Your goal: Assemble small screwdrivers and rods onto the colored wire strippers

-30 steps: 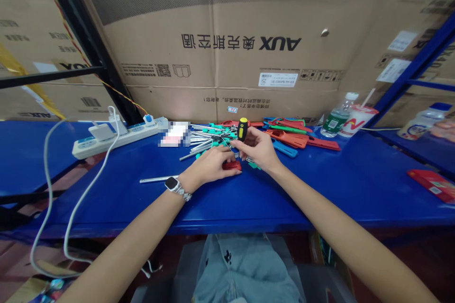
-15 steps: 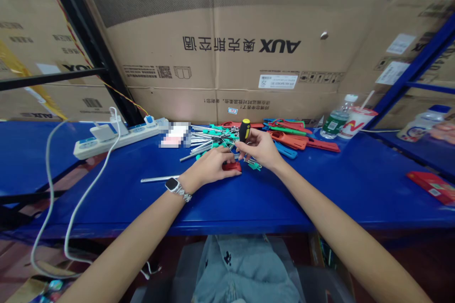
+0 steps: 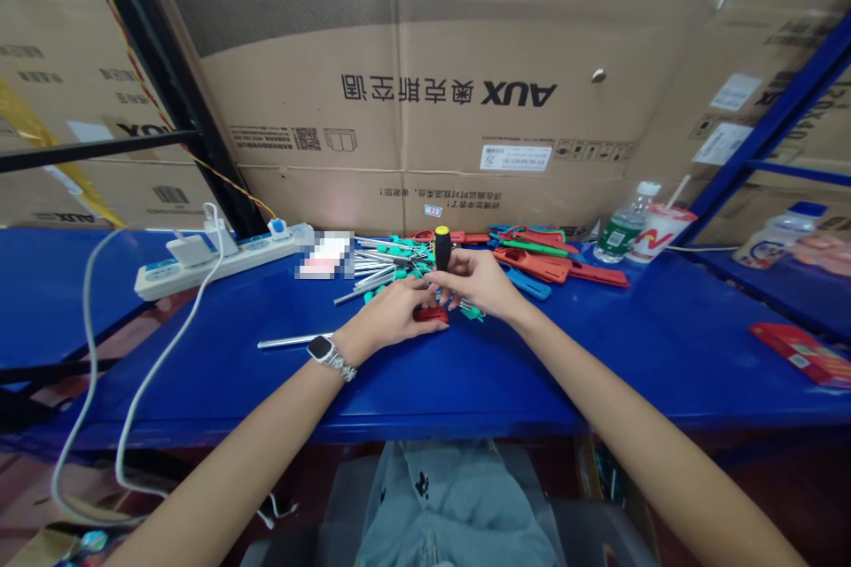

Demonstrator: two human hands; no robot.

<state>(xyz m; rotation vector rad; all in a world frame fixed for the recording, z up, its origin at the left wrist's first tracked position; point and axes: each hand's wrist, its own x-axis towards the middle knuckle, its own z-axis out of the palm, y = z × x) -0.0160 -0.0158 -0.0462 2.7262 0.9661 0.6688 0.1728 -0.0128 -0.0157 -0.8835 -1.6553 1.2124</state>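
My left hand (image 3: 402,312) is closed on a red plastic part (image 3: 432,314) low over the blue table (image 3: 425,390). A thin metal rod (image 3: 292,341) sticks out to the left from under my left wrist; whether it joins the red part is hidden. My right hand (image 3: 475,283) grips a screwdriver (image 3: 442,248) with a black and yellow handle. It stands upright, its tip hidden between my hands. Just behind them lies a pile of metal rods with green plastic pieces (image 3: 378,261).
Red, green and blue plastic handles (image 3: 538,261) lie behind my right hand. A water bottle (image 3: 618,230) and a paper cup (image 3: 660,230) stand at the back right. A power strip (image 3: 226,261) with white cables sits left, a red box (image 3: 801,353) right. Cardboard (image 3: 425,35) walls the back.
The screwdriver and my right hand have shifted a little left, and the handle is now more upright. My left hand keeps its hold on the red part. The view has shifted slightly.
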